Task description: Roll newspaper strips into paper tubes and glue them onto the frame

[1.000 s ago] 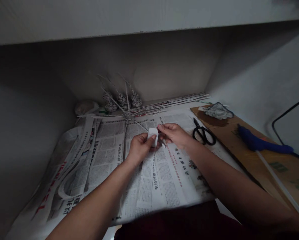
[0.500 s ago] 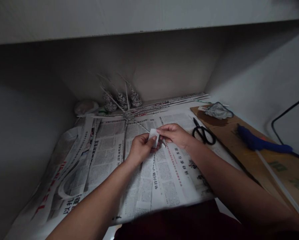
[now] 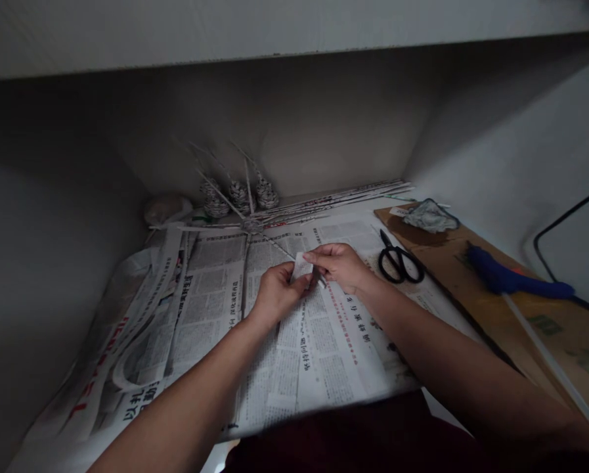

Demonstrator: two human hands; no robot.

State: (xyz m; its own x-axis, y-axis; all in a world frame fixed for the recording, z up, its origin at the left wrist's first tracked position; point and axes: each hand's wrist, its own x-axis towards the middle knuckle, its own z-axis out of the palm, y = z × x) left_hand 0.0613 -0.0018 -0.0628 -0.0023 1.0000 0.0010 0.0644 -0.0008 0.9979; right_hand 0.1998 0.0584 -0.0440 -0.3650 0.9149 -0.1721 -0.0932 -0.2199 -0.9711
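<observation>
Over the newspaper sheets (image 3: 215, 289), my left hand (image 3: 278, 289) pinches a small printed piece of paper (image 3: 303, 265) between thumb and fingers. Gripping the same piece at its upper right edge is my right hand (image 3: 337, 264), thumb and forefinger closed. Beyond my hands lies a woven hub (image 3: 251, 225) of rolled paper sticks, its spokes spreading out; one spoke runs down to the paper piece. A thin pale stick end shows below my right fingers. Whether that end belongs to the spoke is hidden by the hands.
Black scissors (image 3: 400, 264) lie to the right. A blue glue gun (image 3: 518, 279) and a crumpled grey cloth (image 3: 431, 217) rest on cardboard (image 3: 545, 328). Several paper sticks (image 3: 333, 200) and three woven paper bulbs (image 3: 238, 196) stand by the back wall. A shelf edge (image 3: 274, 56) overhangs.
My left thumb has slid lower on the paper piece, leaving more of it showing. Both hands stay in almost the same place; the view has shifted slightly.
</observation>
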